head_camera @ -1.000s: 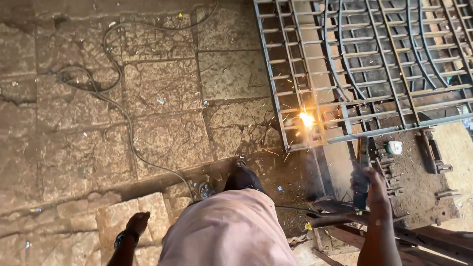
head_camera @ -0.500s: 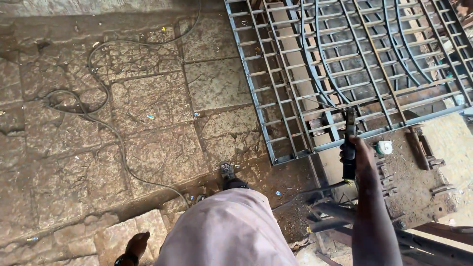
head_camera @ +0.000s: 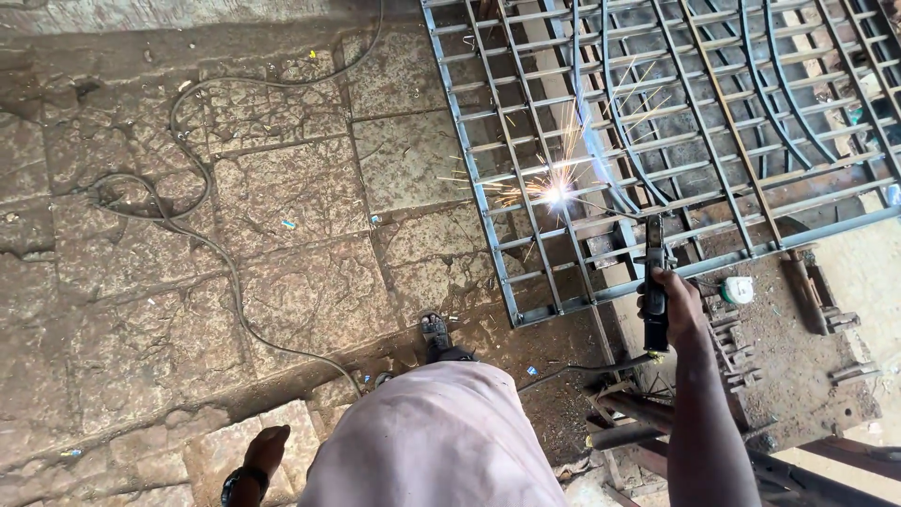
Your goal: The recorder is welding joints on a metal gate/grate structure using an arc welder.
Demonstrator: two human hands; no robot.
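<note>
Head view: electrode holder [head_camera: 654, 282] is clenched by right hand [head_camera: 678, 305]; arc [head_camera: 557, 193] at eleven o'clock is best held steady on the gate [head_camera: 732, 141]; left hand [head_camera: 263, 449] hangs released.

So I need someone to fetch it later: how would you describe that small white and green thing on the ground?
Find the big grey metal gate frame lying flat on the floor. Just past its lower edge, right of the right hand gripping the dark welding holder, sits a small roll. It is white with green, the only bright thing among rusty brown scrap.
</note>
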